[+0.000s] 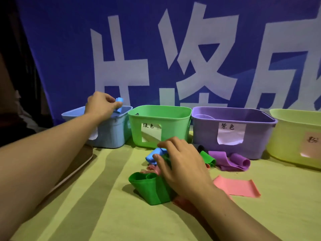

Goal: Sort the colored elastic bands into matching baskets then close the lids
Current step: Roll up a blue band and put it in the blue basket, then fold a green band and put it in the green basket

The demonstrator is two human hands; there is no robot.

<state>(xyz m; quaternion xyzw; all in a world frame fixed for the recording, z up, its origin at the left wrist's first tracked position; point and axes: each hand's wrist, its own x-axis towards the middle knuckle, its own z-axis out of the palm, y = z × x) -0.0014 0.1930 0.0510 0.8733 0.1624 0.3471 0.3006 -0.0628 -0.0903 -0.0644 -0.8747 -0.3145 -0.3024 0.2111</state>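
Your left hand [101, 106]: pinching rolled blue band [119, 105] over blue basket [111, 134], far left. Your right hand [180, 164]: fingers curled onto band pile [156, 173], near centre. Risk: band snagging the rim, rolling onto worktop [104, 214].

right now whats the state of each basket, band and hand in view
left hand: pinches a rolled blue band over the blue basket
right hand: curled on the band pile, touching another blue band
green basket: open, no lid
purple basket: open, no lid
yellow basket: open, partly out of frame
green band: folded, on table
purple bands: curled, on table
pink band: flat
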